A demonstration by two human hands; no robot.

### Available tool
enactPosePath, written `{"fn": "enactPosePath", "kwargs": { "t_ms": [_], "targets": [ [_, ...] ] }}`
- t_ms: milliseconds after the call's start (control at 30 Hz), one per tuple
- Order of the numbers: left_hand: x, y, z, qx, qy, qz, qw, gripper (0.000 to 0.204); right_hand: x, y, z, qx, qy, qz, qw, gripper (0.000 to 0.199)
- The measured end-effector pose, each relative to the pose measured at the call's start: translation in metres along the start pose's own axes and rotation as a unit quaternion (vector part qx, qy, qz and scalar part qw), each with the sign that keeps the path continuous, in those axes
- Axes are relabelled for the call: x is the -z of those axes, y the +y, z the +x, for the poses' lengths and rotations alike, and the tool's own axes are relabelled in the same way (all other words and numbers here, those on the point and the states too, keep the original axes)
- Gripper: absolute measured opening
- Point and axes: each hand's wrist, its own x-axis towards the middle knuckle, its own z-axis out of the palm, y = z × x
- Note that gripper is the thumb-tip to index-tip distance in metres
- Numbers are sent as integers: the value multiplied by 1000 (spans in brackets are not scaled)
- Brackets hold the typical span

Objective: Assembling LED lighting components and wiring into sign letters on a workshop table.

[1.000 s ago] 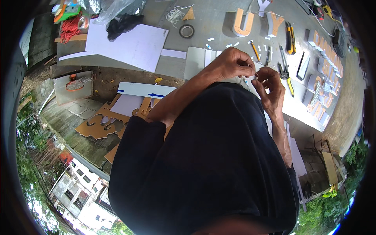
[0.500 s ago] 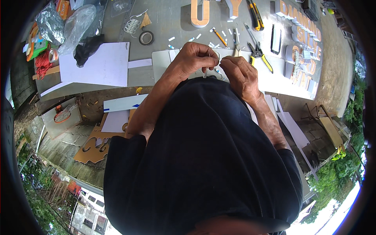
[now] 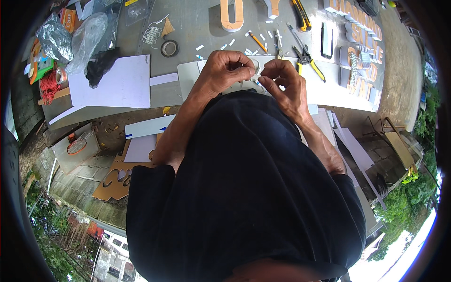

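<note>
Both my hands work close together over the near edge of the table, just beyond my dark shirt. My left hand (image 3: pixel 229 68) is closed in a pinch, thumb against forefinger, on a thin pale strand that looks like wire (image 3: pixel 256 66). Beside it, my right hand (image 3: pixel 287 84) has bent fingers, its thumb and forefinger slightly apart near the strand. Small pale pieces below the fingertips are partly hidden. Pliers (image 3: pixel 280 50) lie beyond the right hand, and yellow-and-black wire strippers (image 3: pixel 307 58) lie to its right. Short white strips (image 3: pixel 223 47), some with blue marks, are scattered ahead.
A U-shaped letter (image 3: pixel 231 16), a utility knife (image 3: pixel 301 16) and a pencil (image 3: pixel 257 41) lie farther back. Rows of block letters (image 3: pixel 364 33) stand at right. Black tape (image 3: pixel 169 48), a white sheet (image 3: pixel 122 84) and plastic bags (image 3: pixel 89 40) occupy the left. Cut boards (image 3: pixel 115 181) lie below.
My right hand has drawn slightly away from the left, and its thumb and forefinger have parted a little. My left hand keeps its pinch. The view has shifted slightly.
</note>
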Motion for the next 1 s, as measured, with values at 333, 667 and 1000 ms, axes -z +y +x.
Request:
{"fn": "enactPosePath", "kwargs": {
  "t_ms": [333, 667, 1000],
  "targets": [
    [-1, 4, 2, 64, -26, -25, 997, 12, 2, 16, 7, 352, 45, -268, 896, 32],
    [1, 2, 3, 0, -62, -4, 998, 13, 6, 4, 1, -246, -165, 410, 863, 21],
    [4, -7, 4, 59, -75, -99, 990, 11, -1, 12, 2, 271, 18, -174, 946, 28]
  ]
}}
